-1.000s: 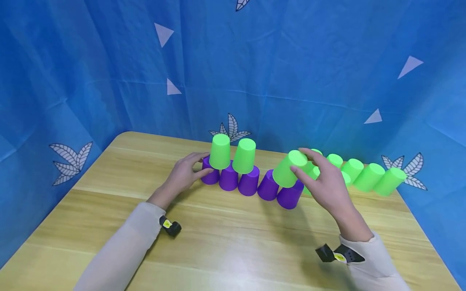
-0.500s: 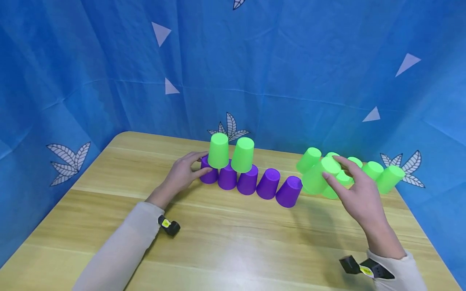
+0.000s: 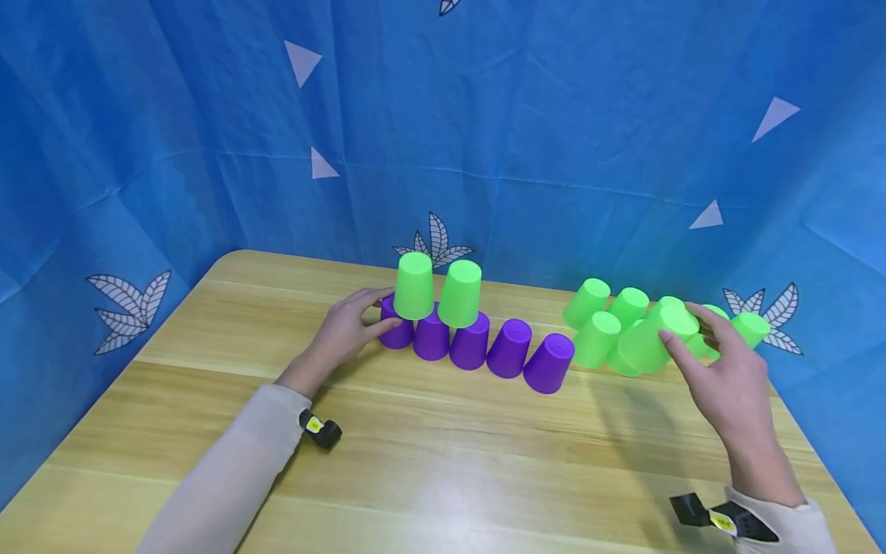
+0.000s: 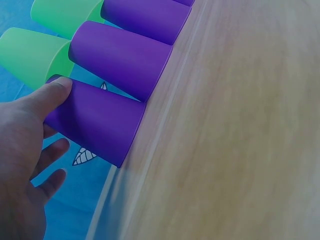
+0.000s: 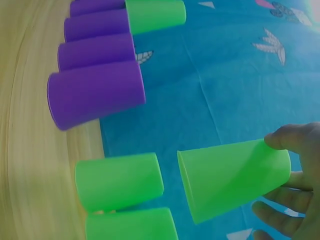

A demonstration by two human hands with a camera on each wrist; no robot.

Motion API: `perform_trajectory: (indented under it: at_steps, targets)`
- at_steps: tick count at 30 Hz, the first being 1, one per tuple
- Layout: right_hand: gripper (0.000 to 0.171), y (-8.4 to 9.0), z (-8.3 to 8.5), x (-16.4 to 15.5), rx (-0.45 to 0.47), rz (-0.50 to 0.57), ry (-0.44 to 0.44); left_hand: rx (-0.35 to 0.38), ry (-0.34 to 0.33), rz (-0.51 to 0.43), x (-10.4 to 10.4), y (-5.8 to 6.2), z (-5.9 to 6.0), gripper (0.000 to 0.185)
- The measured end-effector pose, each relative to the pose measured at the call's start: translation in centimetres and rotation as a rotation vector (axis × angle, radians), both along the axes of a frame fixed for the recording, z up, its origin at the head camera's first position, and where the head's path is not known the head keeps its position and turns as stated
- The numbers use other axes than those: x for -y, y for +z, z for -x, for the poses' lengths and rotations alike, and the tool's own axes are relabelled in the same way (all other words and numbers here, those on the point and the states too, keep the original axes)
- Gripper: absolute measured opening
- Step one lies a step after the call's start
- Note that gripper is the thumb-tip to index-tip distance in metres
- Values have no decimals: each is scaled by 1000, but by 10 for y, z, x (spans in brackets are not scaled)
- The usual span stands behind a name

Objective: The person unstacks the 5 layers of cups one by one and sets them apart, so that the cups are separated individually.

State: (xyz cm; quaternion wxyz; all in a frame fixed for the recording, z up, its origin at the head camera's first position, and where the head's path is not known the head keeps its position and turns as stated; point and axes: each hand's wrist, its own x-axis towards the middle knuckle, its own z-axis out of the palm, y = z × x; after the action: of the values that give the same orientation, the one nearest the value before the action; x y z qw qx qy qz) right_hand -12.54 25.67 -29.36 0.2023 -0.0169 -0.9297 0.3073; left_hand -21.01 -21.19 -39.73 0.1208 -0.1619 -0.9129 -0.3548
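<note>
The right hand [image 3: 727, 385] has its grip closed on a green cup [image 3: 654, 342], thumb and fingers pinching the narrow closed base, as the right wrist view shows with the thumb [image 5: 292, 137] on top of the base and fingers under it. The cup is clear of the desk [image 3: 443, 462] and tilted: its long axis runs from the base in the grip down and to the left toward the open mouth, so the mouth faces away from the hand, toward the purple row. It hangs just above and among the loose green cups [image 3: 609, 319] standing mouth-down near the desk's far right edge; whether it touches any of them I cannot tell. To its left, well apart from the held cup, five purple cups [image 3: 508, 348] stand mouth-down in a row, and two green cups [image 3: 438, 288] sit on the leftmost ones as a second tier. The right hand is the nearer one to the open right end of that row. The left hand [image 3: 346, 335] grips the leftmost purple cup [image 4: 95, 120], thumb on its near side and fingers curled behind, at the far end from the held cup. Blue cloth [image 3: 554, 138] with leaf prints hangs behind.
</note>
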Motion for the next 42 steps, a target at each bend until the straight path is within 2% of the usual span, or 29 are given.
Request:
perform_trajectory:
  at_steps: [14,23,31,42]
  targets:
    - [59,-3,6,-30,38,25,-201,2,-3,2,-1,0,1,61]
    - [61,-7,10,-46,71,37,-276,-7,-6,-4,0,0,1,61]
    - [64,-16,16,-58,124,49,-281,6,-5,-2,1,1,0,61]
    - [67,-40,25,-69,168,1,-198,18,-8,2,0,1,-1,63]
